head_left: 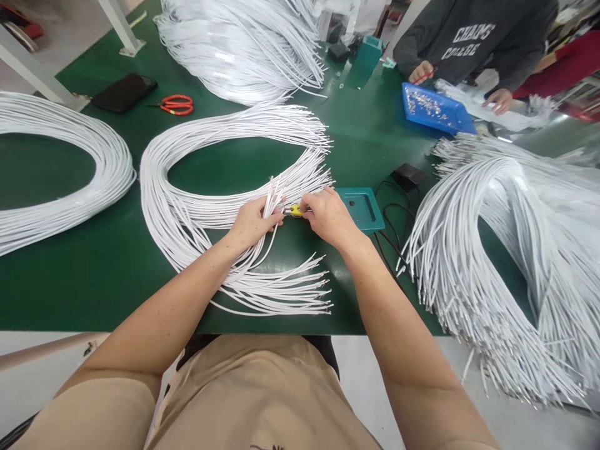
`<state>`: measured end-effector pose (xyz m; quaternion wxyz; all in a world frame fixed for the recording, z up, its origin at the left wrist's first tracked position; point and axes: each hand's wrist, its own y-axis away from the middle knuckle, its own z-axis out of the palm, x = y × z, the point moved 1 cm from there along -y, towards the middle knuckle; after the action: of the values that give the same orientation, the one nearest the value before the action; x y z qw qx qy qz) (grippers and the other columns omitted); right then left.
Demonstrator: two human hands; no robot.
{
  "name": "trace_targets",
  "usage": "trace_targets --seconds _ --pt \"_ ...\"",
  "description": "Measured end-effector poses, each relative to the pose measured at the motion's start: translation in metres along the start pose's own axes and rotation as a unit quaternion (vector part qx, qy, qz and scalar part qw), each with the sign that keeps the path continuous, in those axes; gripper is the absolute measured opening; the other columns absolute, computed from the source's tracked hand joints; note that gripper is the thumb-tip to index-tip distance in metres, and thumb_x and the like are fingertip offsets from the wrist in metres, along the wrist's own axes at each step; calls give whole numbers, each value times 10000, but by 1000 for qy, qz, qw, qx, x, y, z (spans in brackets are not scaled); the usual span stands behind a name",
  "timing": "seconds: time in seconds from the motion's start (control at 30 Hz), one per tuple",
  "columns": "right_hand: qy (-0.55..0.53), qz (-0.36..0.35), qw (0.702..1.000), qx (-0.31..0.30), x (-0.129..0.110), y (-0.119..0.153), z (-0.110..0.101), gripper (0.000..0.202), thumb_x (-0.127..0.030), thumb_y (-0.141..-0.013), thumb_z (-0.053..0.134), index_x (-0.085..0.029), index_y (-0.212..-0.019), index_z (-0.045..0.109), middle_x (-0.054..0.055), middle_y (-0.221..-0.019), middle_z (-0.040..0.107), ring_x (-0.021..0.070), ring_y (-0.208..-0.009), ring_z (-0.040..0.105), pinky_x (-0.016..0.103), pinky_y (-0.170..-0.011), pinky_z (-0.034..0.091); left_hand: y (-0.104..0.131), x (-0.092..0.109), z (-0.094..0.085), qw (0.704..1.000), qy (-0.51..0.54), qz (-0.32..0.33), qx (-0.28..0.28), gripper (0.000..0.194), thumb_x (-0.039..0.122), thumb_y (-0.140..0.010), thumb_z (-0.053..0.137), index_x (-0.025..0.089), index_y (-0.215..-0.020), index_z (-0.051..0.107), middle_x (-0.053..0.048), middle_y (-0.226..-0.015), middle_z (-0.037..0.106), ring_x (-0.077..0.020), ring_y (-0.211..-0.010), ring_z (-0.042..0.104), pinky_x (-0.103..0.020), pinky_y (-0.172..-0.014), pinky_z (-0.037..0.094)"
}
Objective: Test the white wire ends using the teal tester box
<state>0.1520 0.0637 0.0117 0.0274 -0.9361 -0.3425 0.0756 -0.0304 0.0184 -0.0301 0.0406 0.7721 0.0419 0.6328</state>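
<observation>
My left hand is closed around a few white cables, whose ends stick up past the fingers. From the right, my right hand grips a small yellow-handled cutting tool. Its metal front points left, close to the held cables; whether it touches them I cannot tell. Behind and left of my hands lies a big looped bundle of white cables, its ends fanned to the right. Nearer my body, a separate group of cable ends spreads over the green table.
Just beyond my right hand are a teal tray and a black box with dark cords. Red-handled scissors and a black phone-like object lie back left. More cable bundles hang over the right edge. A co-worker handles things by a blue tray.
</observation>
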Motion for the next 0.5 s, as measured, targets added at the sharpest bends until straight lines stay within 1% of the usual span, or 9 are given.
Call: trace_targets --seconds 0.1,0.2,0.4,0.47,0.5 --pt "6 1 1000 4 2 0 2 221 -44 -803 459 -183 -824 630 33 -705 647 192 -748 576 362 -1063 283 -1 -3 0 1000 -17 -3 4 427 278 -703 676 172 -1116 680 -12 -792 672 -196 -718 695 -269 -598 550" --pt "11 6 1000 2 4 0 3 226 -50 -806 450 -181 -839 633 29 -692 636 186 -737 573 351 -1056 284 -3 -6 0 999 -48 2 10 404 292 -706 671 165 -1090 689 -19 -780 697 -196 -701 690 -278 -616 544" --pt "11 10 1000 -1 3 0 1 209 -67 -836 458 -185 -876 625 24 -706 649 178 -736 591 363 -1062 296 -2 -5 0 991 -136 8 19 246 303 -707 664 165 -905 714 -15 -711 724 -177 -607 651 -276 -618 502" --pt "6 8 1000 6 0 3 -1 172 -106 -860 482 -185 -893 631 42 -761 678 196 -815 614 404 -1091 276 -2 -3 0 991 -133 5 16 199 301 -705 665 164 -843 710 -15 -697 725 -176 -589 651 -277 -615 496" --pt "7 13 1000 22 -1 5 -2 158 -136 -876 492 -182 -924 636 62 -829 698 216 -902 621 441 -1113 247 -2 -3 0 992 -123 3 13 186 299 -704 668 164 -826 707 -15 -692 725 -177 -585 654 -278 -615 497"
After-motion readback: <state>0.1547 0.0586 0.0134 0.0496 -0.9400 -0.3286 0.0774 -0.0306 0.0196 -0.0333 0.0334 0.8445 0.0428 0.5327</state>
